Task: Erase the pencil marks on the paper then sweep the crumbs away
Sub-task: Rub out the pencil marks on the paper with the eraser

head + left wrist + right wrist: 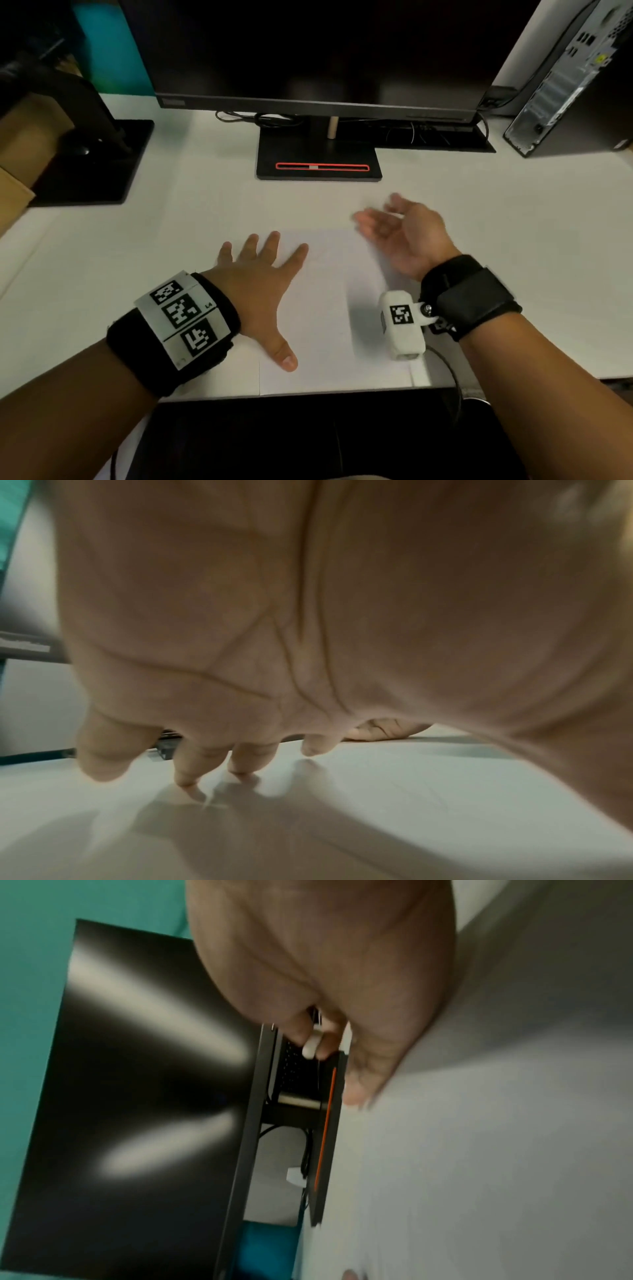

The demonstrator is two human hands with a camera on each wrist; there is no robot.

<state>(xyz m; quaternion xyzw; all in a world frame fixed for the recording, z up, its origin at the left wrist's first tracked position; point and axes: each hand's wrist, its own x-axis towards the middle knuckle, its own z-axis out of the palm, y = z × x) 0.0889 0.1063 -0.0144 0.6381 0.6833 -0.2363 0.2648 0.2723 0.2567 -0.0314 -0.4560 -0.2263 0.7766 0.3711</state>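
A white sheet of paper lies on the white desk near its front edge, with only faint pencil traces showing. My left hand presses flat on the paper's left part with its fingers spread. My right hand stands on its little-finger side at the paper's far right corner, palm facing left, blurred by motion. A small white eraser is pinched between its thumb and a finger. Crumbs are too small to make out.
A black monitor on a stand with a red slot stands just behind the paper. A second black stand and a cardboard box are at the left. A computer tower is at the back right.
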